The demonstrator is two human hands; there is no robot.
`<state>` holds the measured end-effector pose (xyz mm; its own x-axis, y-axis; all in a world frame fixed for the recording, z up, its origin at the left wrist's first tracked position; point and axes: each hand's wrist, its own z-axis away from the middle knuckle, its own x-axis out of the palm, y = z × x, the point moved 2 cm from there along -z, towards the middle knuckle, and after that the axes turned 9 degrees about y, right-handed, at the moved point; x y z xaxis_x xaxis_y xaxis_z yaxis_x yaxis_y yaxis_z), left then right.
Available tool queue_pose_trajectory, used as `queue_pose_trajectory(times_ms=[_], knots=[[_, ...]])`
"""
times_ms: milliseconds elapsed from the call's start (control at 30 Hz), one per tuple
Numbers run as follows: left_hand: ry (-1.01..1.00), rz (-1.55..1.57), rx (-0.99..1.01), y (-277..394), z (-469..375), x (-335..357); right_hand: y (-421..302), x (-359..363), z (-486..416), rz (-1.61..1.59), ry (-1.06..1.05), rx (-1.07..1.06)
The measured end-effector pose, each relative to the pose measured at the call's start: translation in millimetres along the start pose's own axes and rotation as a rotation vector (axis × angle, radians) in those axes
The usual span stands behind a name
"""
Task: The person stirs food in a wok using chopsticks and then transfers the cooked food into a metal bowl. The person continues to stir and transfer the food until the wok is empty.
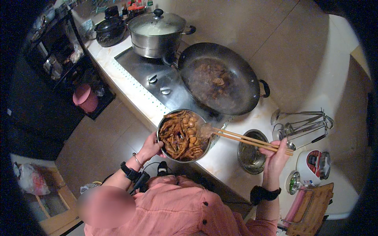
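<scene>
My left hand point(152, 147) grips the rim of a round metal bowl point(158, 129), held at the counter's front edge. Braised chicken feet point(175, 138) fill its left side, and small peeled eggs point(192, 129) lie along the right. A pair of wooden chopsticks point(245, 139) is in my right hand point(274, 152). Their tips hold a brown piece of food point(205, 129) at the bowl's right side; what it is cannot be made out. Beyond the bowl sits a large dark wok point(189, 67) with brown pieces of food point(218, 81) in it, steam rising.
On the gas stove point(138, 73) stands a lidded steel pot point(153, 44), with a black lidded pot point(110, 32) beside it. To the right are a used metal bowl point(252, 156), a utensil rack point(307, 124), a white appliance point(307, 165), a small bowl of chopped greens point(293, 183) and wooden cutting boards point(310, 209).
</scene>
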<state>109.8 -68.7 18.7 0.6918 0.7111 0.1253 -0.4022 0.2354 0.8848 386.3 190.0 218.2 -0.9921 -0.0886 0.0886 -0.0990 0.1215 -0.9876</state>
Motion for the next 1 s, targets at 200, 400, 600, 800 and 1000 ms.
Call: queue_pose_trajectory(times_ms=[200,400,600,800,1000], knots=[[-0.001,0.008,0.015,4.4,2.5,0.9,39.7,11.4,17.7,0.045,-0.048,0.000],[0.000,-0.016,0.027,2.4,1.1,0.2,46.7,19.1,34.2,0.190,-0.302,-0.375],[0.002,-0.037,-0.003,4.2,1.9,-0.5,18.0,13.1,42.0,0.482,-0.443,-0.482],[0.008,-0.040,0.032,5.3,3.0,0.0,-9.7,-4.6,28.7,0.286,-0.200,-0.459],[-0.010,-0.019,0.014,7.3,2.3,0.1,-35.5,21.2,-18.9,0.150,-0.124,-0.545]])
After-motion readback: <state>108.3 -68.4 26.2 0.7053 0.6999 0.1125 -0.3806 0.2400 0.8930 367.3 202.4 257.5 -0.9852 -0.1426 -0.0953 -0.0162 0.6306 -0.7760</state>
